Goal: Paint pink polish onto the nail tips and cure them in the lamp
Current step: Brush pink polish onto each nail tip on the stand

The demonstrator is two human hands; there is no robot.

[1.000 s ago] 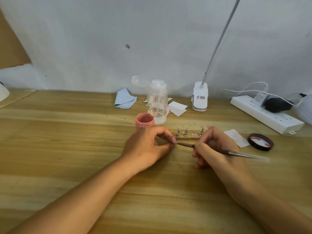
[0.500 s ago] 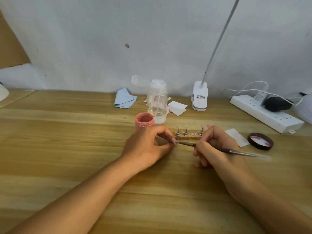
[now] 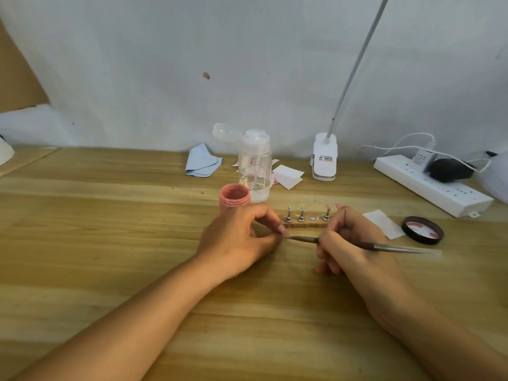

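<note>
My left hand (image 3: 242,240) rests on the table with its fingers curled, pinching a small nail tip (image 3: 284,234) between thumb and forefinger; the tip is mostly hidden. My right hand (image 3: 346,243) grips a thin brush (image 3: 390,246), whose bristle end touches that tip. Just behind my hands lies a wooden holder strip (image 3: 306,224) with three metal stands carrying nail tips and one bare magnet spot. An open pot of pink polish (image 3: 235,198) stands behind my left hand.
A clear pump bottle (image 3: 254,171) stands behind the pot. The black pot lid (image 3: 422,230) lies to the right beside white wipes (image 3: 383,224). A white clip lamp (image 3: 325,160), a power strip (image 3: 431,185) and a blue cloth (image 3: 202,163) sit along the wall.
Almost nothing has moved. The brush tip has shifted very slightly against the nail tip pinched in my left hand.
</note>
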